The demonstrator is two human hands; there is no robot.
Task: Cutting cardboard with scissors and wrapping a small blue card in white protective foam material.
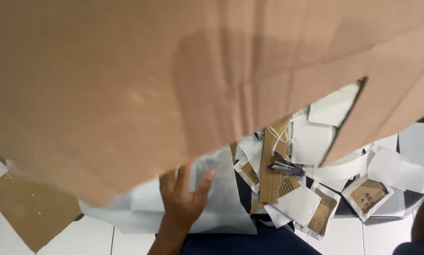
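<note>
Landmark: large brown cardboard sheet [174, 80], held close under the camera, filling the upper frame from the left edge to the right; its lower edge slants across the view, a cut notch shows on its right part.

Below the sheet's lower-left corner: a flat brown cardboard piece [28, 208] lying on the white tiled floor [89, 238]; edges ragged.

Under the sheet's lower edge, centre: one hand [181, 198], fingers spread and extended, palm down, fingertips running up beneath the cardboard sheet; it rests on or just over a white paper sheet [221, 208] on the floor; cannot tell whether it grips the cardboard; which hand it is cannot be told with certainty, read as the left; the other hand is hidden, its state cannot be told.

Right of the hand, below the sheet's notch: a heap of white and brown paper envelopes [311, 198], overlapping, some with brown panels; a long brown cardboard strip [273, 170] lies upright through the heap; a purple stapler [285, 166] lies on that strip, touching it.

Far right, under the sheet's right edge: more white paper [400, 172]; a dark rounded shape at the corner, too blurred to identify.
</note>
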